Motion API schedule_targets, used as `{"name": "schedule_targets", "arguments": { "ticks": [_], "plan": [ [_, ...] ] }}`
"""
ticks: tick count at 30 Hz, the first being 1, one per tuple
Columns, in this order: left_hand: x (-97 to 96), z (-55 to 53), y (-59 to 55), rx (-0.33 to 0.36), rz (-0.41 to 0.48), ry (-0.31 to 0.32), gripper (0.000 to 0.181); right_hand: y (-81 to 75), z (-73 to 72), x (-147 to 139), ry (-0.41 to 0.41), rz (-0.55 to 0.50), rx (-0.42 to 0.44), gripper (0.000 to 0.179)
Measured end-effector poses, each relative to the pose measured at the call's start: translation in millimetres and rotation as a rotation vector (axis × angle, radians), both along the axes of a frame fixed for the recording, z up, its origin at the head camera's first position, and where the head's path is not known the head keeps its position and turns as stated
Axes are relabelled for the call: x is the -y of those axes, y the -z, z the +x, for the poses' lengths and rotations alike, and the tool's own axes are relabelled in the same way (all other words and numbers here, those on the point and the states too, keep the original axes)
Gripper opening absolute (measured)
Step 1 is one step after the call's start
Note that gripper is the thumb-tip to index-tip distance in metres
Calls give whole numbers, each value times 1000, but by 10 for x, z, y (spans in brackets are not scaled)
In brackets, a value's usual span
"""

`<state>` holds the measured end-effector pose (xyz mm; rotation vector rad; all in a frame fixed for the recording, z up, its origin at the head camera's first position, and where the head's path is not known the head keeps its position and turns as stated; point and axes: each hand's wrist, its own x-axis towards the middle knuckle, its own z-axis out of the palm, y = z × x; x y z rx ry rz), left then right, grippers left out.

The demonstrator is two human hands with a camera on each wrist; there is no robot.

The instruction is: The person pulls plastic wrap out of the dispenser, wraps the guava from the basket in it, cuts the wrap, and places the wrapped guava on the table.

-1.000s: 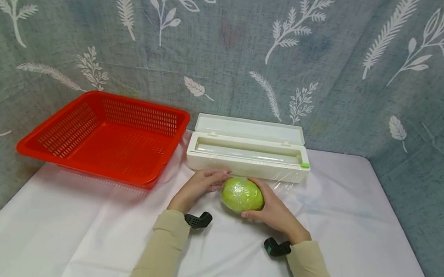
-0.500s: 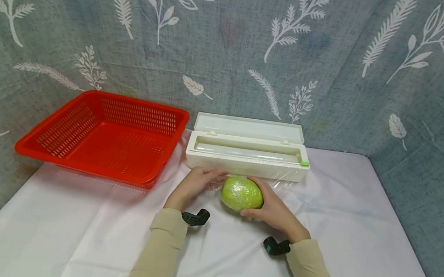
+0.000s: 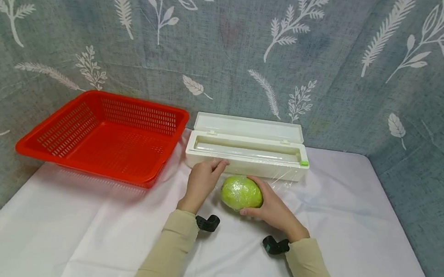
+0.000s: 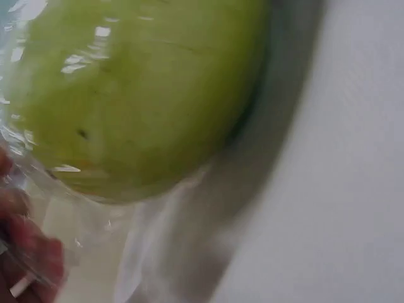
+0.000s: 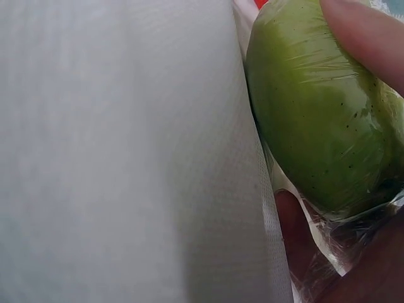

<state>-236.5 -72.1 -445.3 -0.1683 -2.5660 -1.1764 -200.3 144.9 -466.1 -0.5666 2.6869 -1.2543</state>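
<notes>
A green mango point(image 3: 242, 193), glossy with cling film, sits on the white cloth in front of the dispenser. My right hand point(image 3: 273, 209) grips its right side, thumb at the near side and fingers over the far side; the right wrist view shows the thumb across the wrapped mango point(image 5: 319, 113). My left hand point(image 3: 203, 180) is just left of the fruit, fingertips pinching cling film at the dispenser's front. In the left wrist view, bunched film point(image 4: 95, 221) stretches from the mango point(image 4: 151, 107) to curled fingers point(image 4: 38, 252) at the left edge.
Behind the hands stands a white cling film dispenser point(image 3: 243, 166), lid point(image 3: 248, 127) raised, a roll inside and a green slider point(image 3: 304, 163) at its right end. A red plastic basket point(image 3: 118, 172) is at the back left. Patterned fabric point(image 3: 231, 65) hangs behind the table.
My left hand has turned and moved up to the dispenser's front, its fingers closing from loosely spread to a pinch on the film. The right hand keeps its hold on the mango.
</notes>
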Motion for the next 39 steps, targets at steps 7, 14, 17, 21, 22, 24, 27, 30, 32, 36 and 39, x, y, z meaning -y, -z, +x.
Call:
{"name": "schedule_targets", "arguments": {
  "ticks": [7,14,17,21,22,24,27,30,32,36,39],
  "plan": [
    [-51,33,-4,-82,13,90,27,13,-21,-9,-13,2,-30,89],
    [-88,56,-23,-117,-31,191,28,-2,-18,-4,-27,-3,-42,88],
    [-100,66,-39,-142,-44,208,27,-9,-18,-4,-19,11,-32,89],
    [-117,62,-44,-174,-65,225,27,-24,-18,-8,-21,7,-29,90],
    [-124,61,-47,-181,-69,229,27,-26,-18,-11,-21,6,-29,90],
    [-137,60,-58,-185,-63,241,27,-30,-19,-16,-23,1,-31,89],
    [-143,66,-77,-153,-29,255,27,-28,-25,-14,-15,-2,-28,89],
    [-151,80,-107,-61,1,256,30,-18,-25,-15,-1,-2,-31,88],
    [-168,99,-137,-5,2,250,31,-13,-25,-16,10,-4,-33,88],
    [-214,124,-160,57,16,262,32,-8,-29,-19,23,-18,-40,88],
    [-246,120,-100,96,100,278,32,-6,-31,-19,23,-19,-39,88]
  ]
}}
